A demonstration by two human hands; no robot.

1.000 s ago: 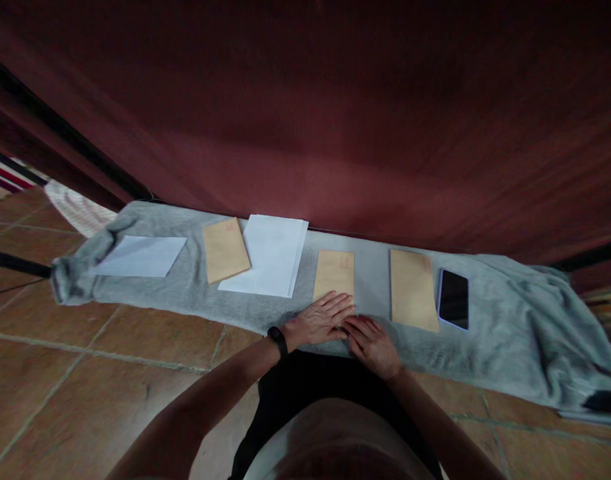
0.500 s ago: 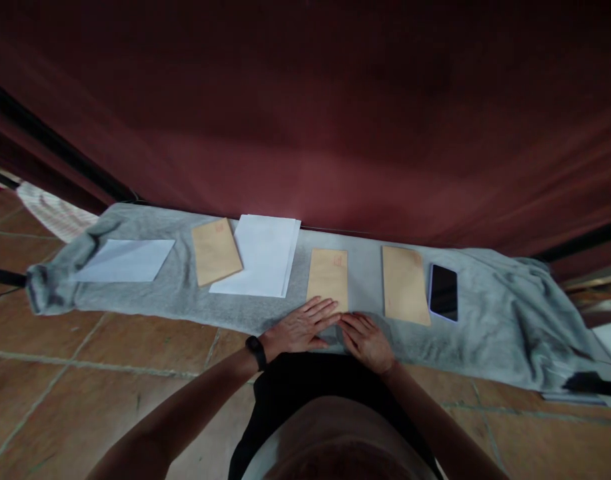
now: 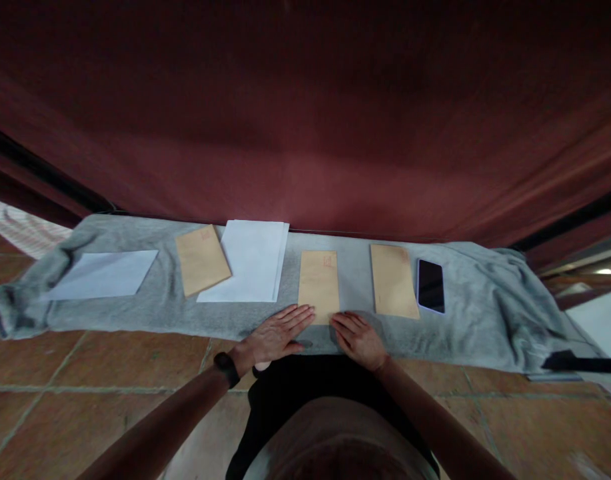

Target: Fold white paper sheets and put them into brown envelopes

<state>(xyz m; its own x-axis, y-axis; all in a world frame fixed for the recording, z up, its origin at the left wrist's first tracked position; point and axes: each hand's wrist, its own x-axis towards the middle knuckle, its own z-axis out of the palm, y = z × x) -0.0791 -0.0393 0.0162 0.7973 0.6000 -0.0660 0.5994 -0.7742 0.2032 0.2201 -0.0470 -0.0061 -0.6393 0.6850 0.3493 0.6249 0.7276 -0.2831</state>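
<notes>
A tan paper envelope (image 3: 318, 283) with faint red print near its top right lies flat on the grey cloth in front of me. My left hand (image 3: 275, 333) rests at its lower left edge, fingers stretched out flat, fingertips touching the paper. At the lower right corner, my right hand (image 3: 359, 339) lies palm down with its fingers extended, the tips on the envelope's edge. Neither hand grips anything. To the right is another tan envelope (image 3: 394, 281), slightly turned, and beside it a phone (image 3: 430, 287) with a dark screen and a pale purple case.
A stack of tan envelopes (image 3: 202, 260) overlaps white paper sheets (image 3: 255, 260) on the left. Farther left lies a folded white sheet (image 3: 105, 273). The grey cloth (image 3: 485, 300) covers a long, narrow surface. A dark red fabric panel (image 3: 305, 133) rises behind it, above a tiled floor (image 3: 135, 363).
My left hand has slid left, off the middle of the envelope to its side, uncovering the lower part. My right hand stays near the lower right corner. The whole view has shifted slightly.
</notes>
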